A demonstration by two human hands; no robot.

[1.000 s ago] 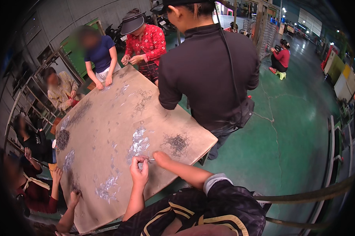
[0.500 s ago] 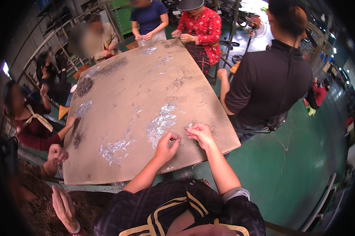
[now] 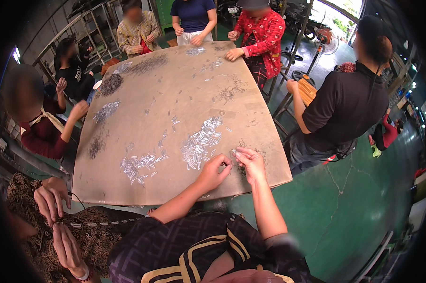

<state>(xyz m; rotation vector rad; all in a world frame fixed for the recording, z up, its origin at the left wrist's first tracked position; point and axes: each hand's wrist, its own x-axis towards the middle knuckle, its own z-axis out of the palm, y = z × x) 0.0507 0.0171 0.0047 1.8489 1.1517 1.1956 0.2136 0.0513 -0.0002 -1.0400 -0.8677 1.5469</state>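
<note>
My right hand [image 3: 251, 165] is closed in a pinch over the near right part of a brown-covered table [image 3: 170, 132]. Between its thumb and finger is a small shiny silver piece [image 3: 234, 152]. Just left of it, my left hand [image 3: 215, 171] is curled with thumb and fingertips together; whatever it holds is too small to make out. A pile of thin silver pieces [image 3: 201, 144] lies beyond my left hand, and a smaller scatter of silver pieces [image 3: 138, 166] lies further left. Dark thin wire bits [image 3: 258, 153] spread on the table around my right hand.
A co-worker's hands [image 3: 57, 221] at lower left hold a dark cord with silver pieces [image 3: 108, 222]. Other people stand or sit around the table. More dark piles [image 3: 111, 85] lie at far left. A person in black [image 3: 345, 104] stands at right, holding a wooden piece [image 3: 308, 92].
My hands keep nearly the same pinched pose. The lower-left co-worker's hands have come together with a cord showing. A left-side person's hand has lifted off the table; the red-shirted person's hand has reached it.
</note>
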